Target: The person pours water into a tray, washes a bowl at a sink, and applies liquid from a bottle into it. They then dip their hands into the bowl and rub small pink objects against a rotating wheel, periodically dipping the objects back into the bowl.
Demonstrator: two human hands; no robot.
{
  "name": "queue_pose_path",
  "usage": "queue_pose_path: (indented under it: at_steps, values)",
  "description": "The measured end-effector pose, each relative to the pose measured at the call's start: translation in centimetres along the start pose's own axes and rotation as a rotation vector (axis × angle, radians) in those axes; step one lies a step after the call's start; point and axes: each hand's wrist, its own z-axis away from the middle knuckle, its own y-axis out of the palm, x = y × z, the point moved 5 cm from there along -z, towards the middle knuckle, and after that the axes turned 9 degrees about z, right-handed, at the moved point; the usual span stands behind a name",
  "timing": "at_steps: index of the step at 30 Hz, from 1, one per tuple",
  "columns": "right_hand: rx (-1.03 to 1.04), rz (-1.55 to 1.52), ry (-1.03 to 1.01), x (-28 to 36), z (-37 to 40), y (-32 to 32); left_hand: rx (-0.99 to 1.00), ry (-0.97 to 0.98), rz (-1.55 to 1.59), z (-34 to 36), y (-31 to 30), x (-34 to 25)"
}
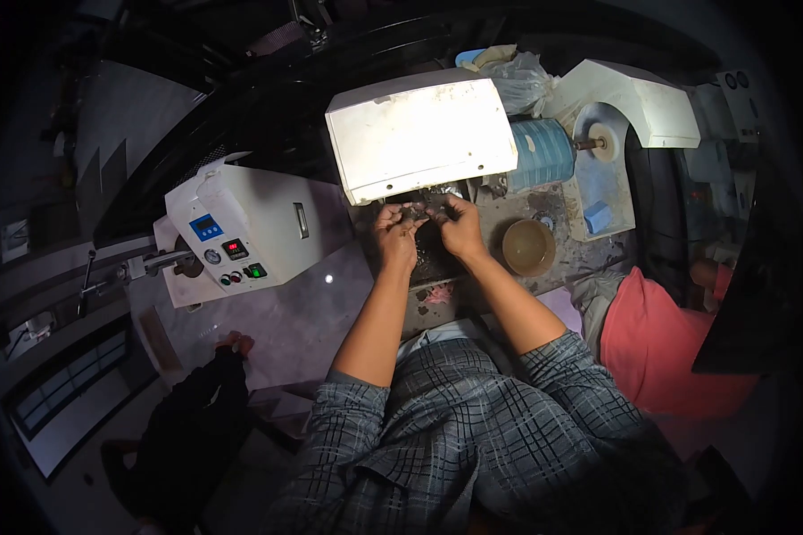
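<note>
Beneath the lower edge of a white machine hood (419, 134), my two hands meet over a dark, wet-looking work area. My left hand (396, 237) is closed, its fingers bent inward and the tips close to the other hand. My right hand (461, 232) is closed too, with thumb and fingers pinched together. Something small and dark seems to sit between the fingertips; shadow and the hood keep me from making out what it is. A round bowl (507, 253) of murky liquid stands just right of my right hand. A pink scrap (437, 293) lies nearer my body.
A blue plastic jug (544, 153) lies right of the hood, beside a second white housing (633, 94) with a pale wheel (603, 143) and a blue block (597, 217). At left stands a control box (263, 214). One person wears red (642, 334); another, dark clothing (192, 415).
</note>
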Motion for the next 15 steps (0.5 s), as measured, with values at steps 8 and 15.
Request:
queue_pose_path:
  at_steps: [8, 15]
  values:
    - [-0.040, -0.008, 0.027, -0.5, 0.0, -0.3, -0.027, -0.032, 0.022, 0.0, 0.1, 0.8]
    - [-0.038, -0.057, 0.203, -1.4, -1.7, 0.6, -0.089, -0.106, -0.180, -2.5, -0.2, 0.3]
